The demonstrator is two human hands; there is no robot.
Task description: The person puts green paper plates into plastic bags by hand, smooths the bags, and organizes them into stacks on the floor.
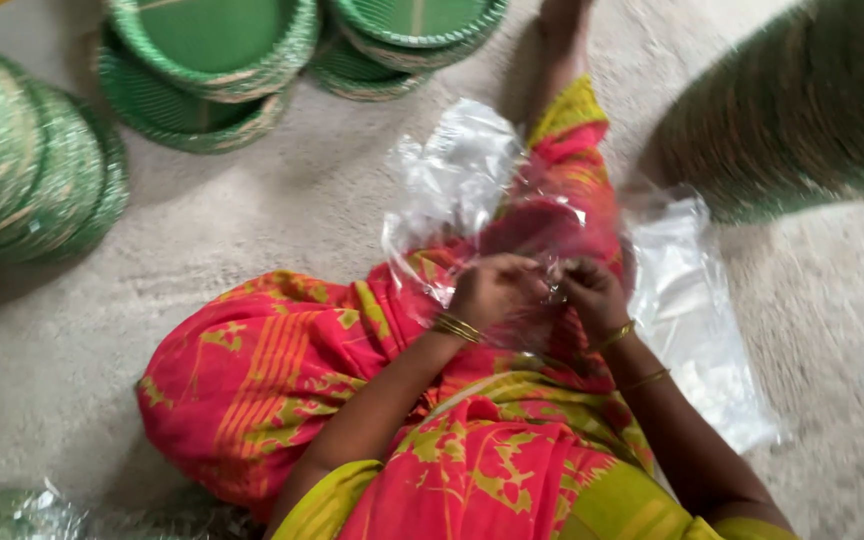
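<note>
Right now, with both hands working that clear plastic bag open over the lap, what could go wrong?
The left hand and right hand pinch the thin clear plastic bag close together, so a hard pull might tear it. The pile of spare bags lies loose beside the leg and could get scattered. The picture is blurred, so the exact grip is unclear.

Grey-beige carpeted floor (352, 190) carries stacks of green disposable plates (207, 60) top-left and top-centre, another blurred green plate stack (802, 110) top-right, a flat pile of clear plastic bags (697, 320) right of the seated person, and bagged plates (12, 515) bottom-left.
</note>
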